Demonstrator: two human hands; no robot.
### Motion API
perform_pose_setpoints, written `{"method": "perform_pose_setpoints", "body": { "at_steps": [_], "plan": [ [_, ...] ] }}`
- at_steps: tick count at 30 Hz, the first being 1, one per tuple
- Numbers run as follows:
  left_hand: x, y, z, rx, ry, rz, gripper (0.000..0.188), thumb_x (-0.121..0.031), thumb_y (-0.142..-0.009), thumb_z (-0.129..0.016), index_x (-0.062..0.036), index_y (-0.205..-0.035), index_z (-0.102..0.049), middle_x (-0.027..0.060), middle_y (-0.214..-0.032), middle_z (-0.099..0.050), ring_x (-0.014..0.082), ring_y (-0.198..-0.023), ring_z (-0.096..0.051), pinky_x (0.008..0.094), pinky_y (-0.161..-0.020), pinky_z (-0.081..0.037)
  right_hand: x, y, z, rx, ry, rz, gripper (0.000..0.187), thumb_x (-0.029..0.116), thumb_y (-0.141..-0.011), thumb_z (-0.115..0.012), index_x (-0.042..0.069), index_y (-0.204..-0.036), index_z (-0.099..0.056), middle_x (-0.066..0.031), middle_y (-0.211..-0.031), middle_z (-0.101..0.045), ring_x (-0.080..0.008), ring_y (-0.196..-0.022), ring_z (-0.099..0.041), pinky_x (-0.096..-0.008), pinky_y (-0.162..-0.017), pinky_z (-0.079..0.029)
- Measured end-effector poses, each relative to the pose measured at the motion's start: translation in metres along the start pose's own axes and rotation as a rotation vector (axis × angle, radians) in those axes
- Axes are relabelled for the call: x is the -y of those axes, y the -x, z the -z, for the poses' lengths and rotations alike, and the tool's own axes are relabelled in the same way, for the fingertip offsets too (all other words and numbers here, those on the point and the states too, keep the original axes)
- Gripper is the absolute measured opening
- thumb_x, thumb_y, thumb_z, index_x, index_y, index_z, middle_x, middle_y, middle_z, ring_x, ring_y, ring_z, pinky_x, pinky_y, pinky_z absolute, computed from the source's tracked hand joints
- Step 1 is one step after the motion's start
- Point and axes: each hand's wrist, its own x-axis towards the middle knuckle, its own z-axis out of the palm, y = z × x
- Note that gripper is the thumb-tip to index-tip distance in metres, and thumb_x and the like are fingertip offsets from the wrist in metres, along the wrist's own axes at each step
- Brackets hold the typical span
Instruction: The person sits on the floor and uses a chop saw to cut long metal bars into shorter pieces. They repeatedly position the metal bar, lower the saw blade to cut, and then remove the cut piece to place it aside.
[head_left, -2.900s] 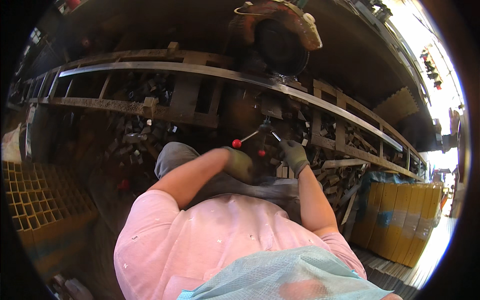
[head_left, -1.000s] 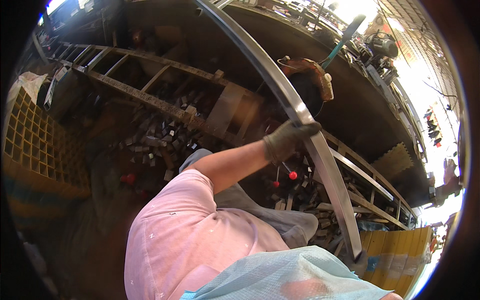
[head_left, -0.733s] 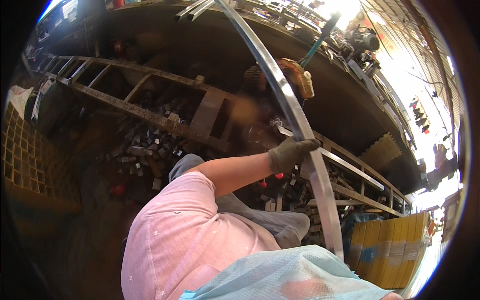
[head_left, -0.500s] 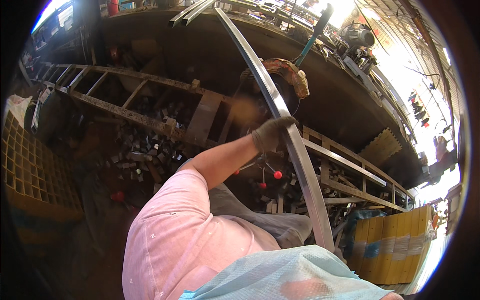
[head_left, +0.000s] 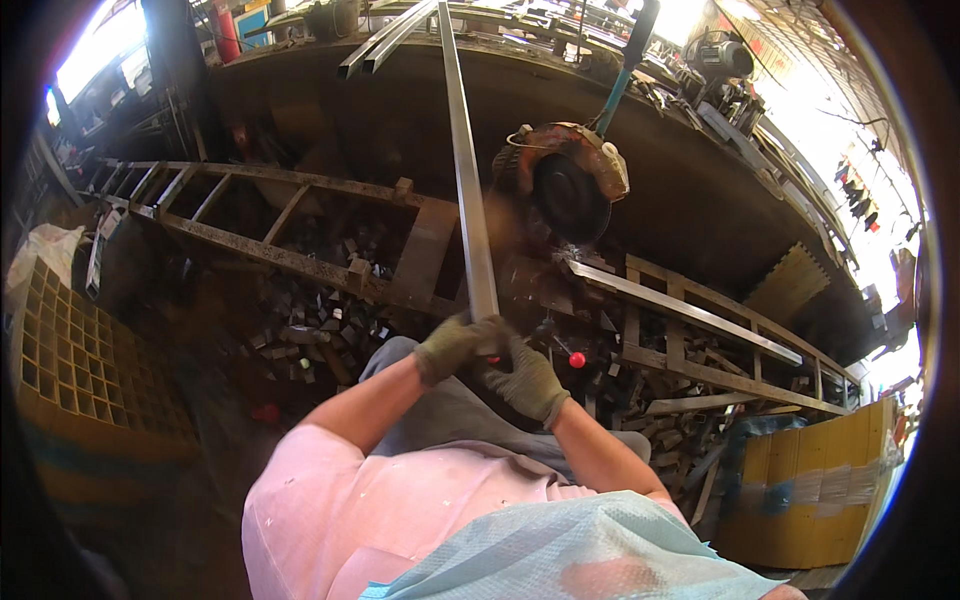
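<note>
Setting: dim workshop, daylight at the right rim; a ladder-like metal rack crossing the left half, metal offcuts heaped beneath.

Item, held: one long square metal tube, bright finish, directly ahead of you. Near end between your hands; long axis running away from your body, far end toward the upper edge, leaning slightly left.

Item, your left hand: gloved, the nearer of the two, fingers clenched around the tube's near end from its left side.

Item, your right hand: gloved, just beside that end, on its right and closer to you; fingers blurred, so whether they grasp or merely touch cannot be told.

Item: machine with a round black disc, right of the tube and apart from it.

Item: second metal bar, lying crosswise to yours, on the right.

Item: red knob, near your right hand.

Item: yellow wrapped stack, far right.
</note>
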Motion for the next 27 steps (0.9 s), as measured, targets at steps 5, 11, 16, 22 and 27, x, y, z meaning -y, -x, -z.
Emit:
{"method": "perform_pose_setpoints", "body": {
  "at_steps": [5, 11, 16, 22, 27],
  "plan": [
    [-0.03, -0.018, 0.107, 0.022, 0.115, -0.117, 0.015, -0.015, -0.101, -0.073, -0.004, -0.112, -0.072, 0.006, -0.097, -0.074, 0.0202, -0.089, -0.074, 0.036, -0.082, -0.062, -0.019, 0.003, -0.007, 0.224, 0.081, -0.057, 0.08, 0.048, -0.095, -0.078, 0.001, -0.155, -0.052, -0.0273, -0.141, -0.068, -0.0401, -0.133, -0.065, -0.0418, -0.112, -0.051],
    [-0.147, -0.148, 0.186, -0.06, -0.046, -0.253, 0.037, -0.046, -0.103, -0.074, -0.009, -0.102, -0.073, 0.0058, -0.082, -0.073, 0.0195, -0.073, -0.07, 0.0352, -0.064, -0.056, -0.063, 0.032, 0.008, 0.256, -0.022, -0.237, 0.076, 0.044, -0.095, -0.081, 0.001, -0.152, -0.057, -0.0232, -0.134, -0.073, -0.0335, -0.122, -0.072, -0.0409, -0.105, -0.056],
    [-0.239, -0.246, 0.227, -0.493, 0.202, -0.165, 0.068, -0.054, -0.091, -0.086, -0.0035, -0.132, -0.065, 0.0164, -0.102, -0.073, 0.0277, -0.086, -0.073, 0.0409, -0.073, -0.062, -0.105, 0.062, 0.02, 0.091, -0.035, -0.35, 0.075, 0.048, -0.094, -0.081, 0.002, -0.149, -0.06, -0.0224, -0.129, -0.075, -0.0345, -0.117, -0.074, -0.041, -0.102, -0.057],
    [-0.137, -0.19, 0.155, -0.035, -0.022, -0.168, 0.064, -0.044, -0.099, -0.079, -0.0048, -0.145, -0.06, 0.0178, -0.126, -0.07, 0.0299, -0.111, -0.071, 0.0425, -0.098, -0.059, -0.173, 0.072, 0.078, -0.193, -0.479, -0.445, 0.055, 0.036, -0.099, -0.081, 0.002, -0.14, -0.067, -0.0072, -0.119, -0.078, -0.017, -0.105, -0.072, -0.0328, -0.093, -0.058],
    [-0.039, -0.069, 0.116, -0.001, -0.365, 0.076, 0.053, -0.027, -0.104, -0.074, 0.0009, -0.148, -0.062, 0.0088, -0.131, -0.073, 0.0194, -0.118, -0.067, 0.0355, -0.105, -0.053, -0.248, 0.005, 0.17, -0.686, -0.82, -0.445, 0.056, 0.048, -0.102, -0.074, 0.001, -0.132, -0.072, -0.011, -0.114, -0.076, -0.0177, -0.099, -0.071, -0.0351, -0.083, -0.058]
  ]
}}
